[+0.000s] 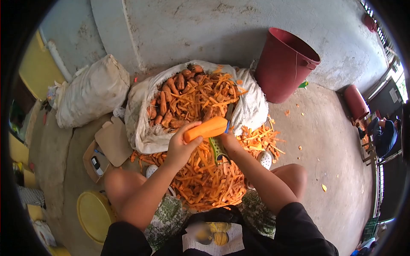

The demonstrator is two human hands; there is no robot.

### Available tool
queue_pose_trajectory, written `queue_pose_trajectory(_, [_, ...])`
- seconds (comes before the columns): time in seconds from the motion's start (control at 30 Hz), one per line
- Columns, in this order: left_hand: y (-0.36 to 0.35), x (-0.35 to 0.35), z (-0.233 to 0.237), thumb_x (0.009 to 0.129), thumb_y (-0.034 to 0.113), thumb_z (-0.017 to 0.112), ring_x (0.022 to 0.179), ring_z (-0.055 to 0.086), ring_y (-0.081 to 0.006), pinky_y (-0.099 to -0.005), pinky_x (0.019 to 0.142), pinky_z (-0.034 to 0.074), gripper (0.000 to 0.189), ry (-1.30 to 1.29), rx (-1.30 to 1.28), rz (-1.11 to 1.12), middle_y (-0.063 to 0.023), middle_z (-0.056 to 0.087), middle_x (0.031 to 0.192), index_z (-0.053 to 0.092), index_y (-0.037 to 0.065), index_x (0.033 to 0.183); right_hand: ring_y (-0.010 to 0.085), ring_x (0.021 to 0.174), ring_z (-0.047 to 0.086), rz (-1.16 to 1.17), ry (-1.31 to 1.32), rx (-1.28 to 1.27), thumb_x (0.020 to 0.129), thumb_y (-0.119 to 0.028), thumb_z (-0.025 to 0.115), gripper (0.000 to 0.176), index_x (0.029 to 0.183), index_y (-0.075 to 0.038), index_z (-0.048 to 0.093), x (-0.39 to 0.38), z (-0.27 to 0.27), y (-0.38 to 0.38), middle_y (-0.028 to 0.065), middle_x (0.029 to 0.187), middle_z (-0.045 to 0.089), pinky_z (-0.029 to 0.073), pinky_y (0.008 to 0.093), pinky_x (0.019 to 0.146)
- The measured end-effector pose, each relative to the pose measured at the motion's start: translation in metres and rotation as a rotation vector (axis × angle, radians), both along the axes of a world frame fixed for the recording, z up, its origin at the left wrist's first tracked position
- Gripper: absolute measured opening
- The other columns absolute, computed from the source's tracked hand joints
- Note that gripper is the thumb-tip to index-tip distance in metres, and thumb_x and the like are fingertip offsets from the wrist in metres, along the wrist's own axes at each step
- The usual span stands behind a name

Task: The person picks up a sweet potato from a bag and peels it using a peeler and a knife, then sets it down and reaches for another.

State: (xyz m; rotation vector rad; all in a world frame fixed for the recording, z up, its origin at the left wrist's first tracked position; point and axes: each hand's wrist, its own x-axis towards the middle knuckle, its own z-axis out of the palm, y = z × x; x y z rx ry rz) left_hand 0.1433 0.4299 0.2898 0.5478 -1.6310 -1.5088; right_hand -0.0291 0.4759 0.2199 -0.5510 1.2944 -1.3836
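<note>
My left hand (181, 145) is closed around a peeled, bright orange carrot (207, 129), its far end pointing right. Close by that end, my right hand (229, 141) grips a knife-like tool (228, 126) with a blue part; my fingers hide most of it. A yellow-green piece with dark spots (218, 148) shows just below the right hand. Under both hands lies a heap of orange carrot peelings (209, 183) between my legs. Beyond them, an open white sack (139, 128) holds unpeeled carrots (171, 87) with peelings strewn over them.
A tall dark red bin (282, 68) stands by the wall, right of the sack. At left are a full, closed white sack (96, 91), an open cardboard box (113, 143) with small items, and a yellow lid (95, 215). A person (380, 134) sits at far right.
</note>
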Motion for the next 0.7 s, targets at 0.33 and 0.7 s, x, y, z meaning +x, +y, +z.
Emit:
queue_pose_trajectory(0.33, [-0.007, -0.005, -0.015, 0.072, 0.003, 0.059, 0.059, 0.058, -0.0141, -0.0253, 0.051, 0.047, 0.035, -0.535, 0.369, -0.344, -0.0087, 0.056, 0.077, 0.045, -0.004, 0.103, 0.0146, 0.051, 0.046, 0.071, 0.668, 0.078, 0.079, -0.011, 0.048, 0.022, 0.099, -0.003, 0.054, -0.003, 0.048, -0.007, 0.0055, 0.061, 0.051, 0.037, 0.0305, 0.05])
queue_pose_trajectory(0.7, [-0.017, 0.001, -0.01, 0.073, 0.002, 0.054, 0.048, 0.046, -0.0113, -0.0255, 0.04, 0.039, 0.013, -0.131, 0.925, -0.298, -0.0048, 0.047, 0.063, 0.046, 0.002, 0.084, 0.0308, 0.059, 0.058, 0.375, 1.537, 0.139, 0.078, -0.022, 0.055, 0.019, 0.082, -0.005, 0.049, 0.029, 0.066, 0.014, 0.0133, 0.063, 0.058, 0.046, 0.0407, 0.053])
